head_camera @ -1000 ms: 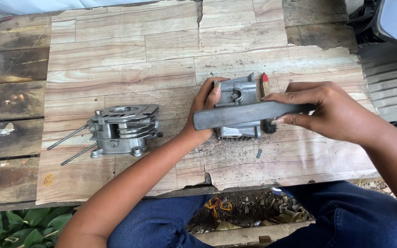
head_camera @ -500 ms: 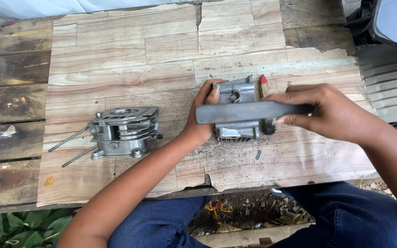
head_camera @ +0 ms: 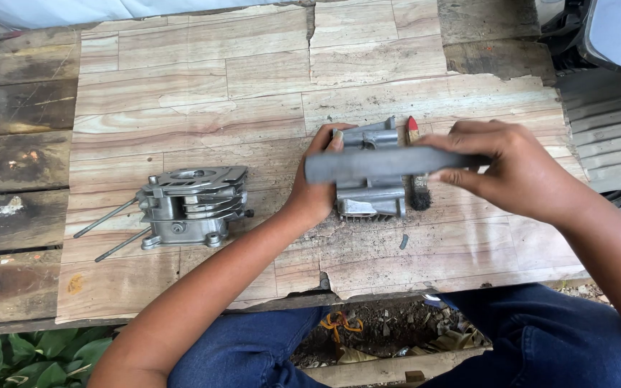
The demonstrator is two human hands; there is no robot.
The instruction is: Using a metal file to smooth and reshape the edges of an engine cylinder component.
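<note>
Steadying a finned grey metal engine part [head_camera: 371,188] against the tabletop [head_camera: 203,93], the left hand [head_camera: 315,188] was wrapped around the casting's left edge, fingers curled over its top corner. The right hand [head_camera: 513,167] was closed on one end of a long, dark grey bar [head_camera: 379,164] — a sharpening stone or file by the look of it, though I could not tell which — and held it level across the top of the casting. Whether the bar touched the metal or hung just above it was not clear from this angle.

The casting looked heavy, rigid and hard-edged, probably with some oily film, so it seemed best gripped by its solid outer walls rather than by the thin fins along its near side. The bar looked stiff and gritty, likely brittle if dropped — an end grip like the one shown gave leverage along its length.

A small paintbrush [head_camera: 417,188] with a red handle lay just right of the casting, partly under the bar. Well to the left sat a second engine casting [head_camera: 192,207] with two long studs [head_camera: 106,230] sticking out toward the tabletop's left edge.
</note>
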